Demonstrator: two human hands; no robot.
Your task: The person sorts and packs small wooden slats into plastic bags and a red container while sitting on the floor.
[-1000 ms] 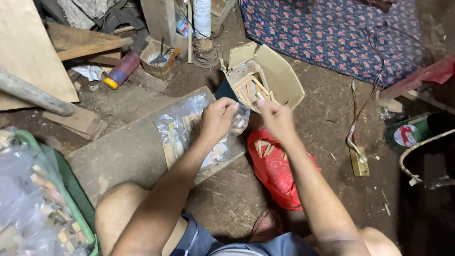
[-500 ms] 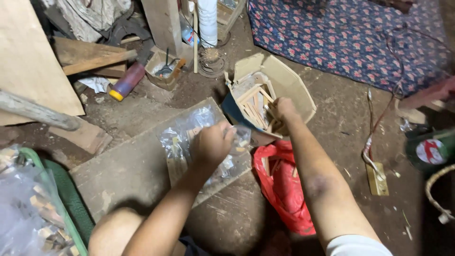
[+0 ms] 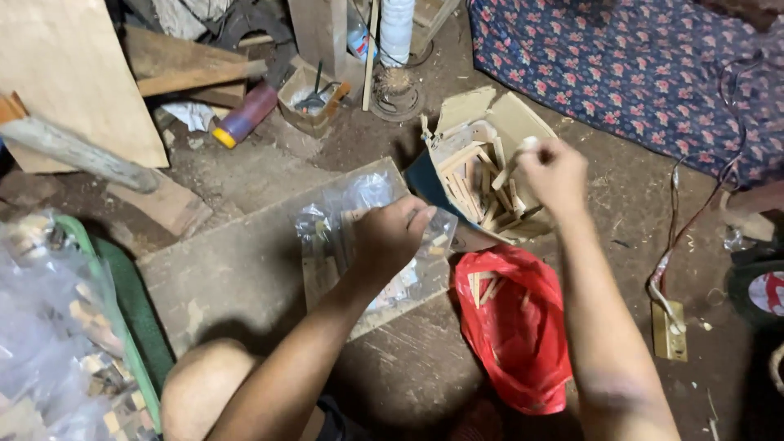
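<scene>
Clear plastic marks the centre of the view: I see my left hand [image 3: 390, 241] pressed down on a clear plastic bag [image 3: 343, 212] of small wooden pieces, which lies on a flat grey board [image 3: 237, 278] on the dirt floor [image 3: 621, 212]. The left grip looks curled over the bag's right part, fingers bent and clenched on the film, forearm running up from the lower left. My right hand [image 3: 555, 171] hangs over an open cardboard box [image 3: 498, 122] filled with thin wooden sticks [image 3: 482, 192]; its grip is pinched on one pale stick, though blur keeps me from telling how firmly. The right forearm rises straight from the lower edge, wrist bent slightly inward. I judge the step in hand to be picking a stick out of the box while the bag is held steady. The next move would call for carrying the stick leftward across the short gap, and for the left fingers to part the bag's mouth. A red plastic bag [image 3: 514, 327] holding a few more sticks lies just below the box, between my two arms. A flowered cloth [image 3: 637, 73] covers the upper right.
</scene>
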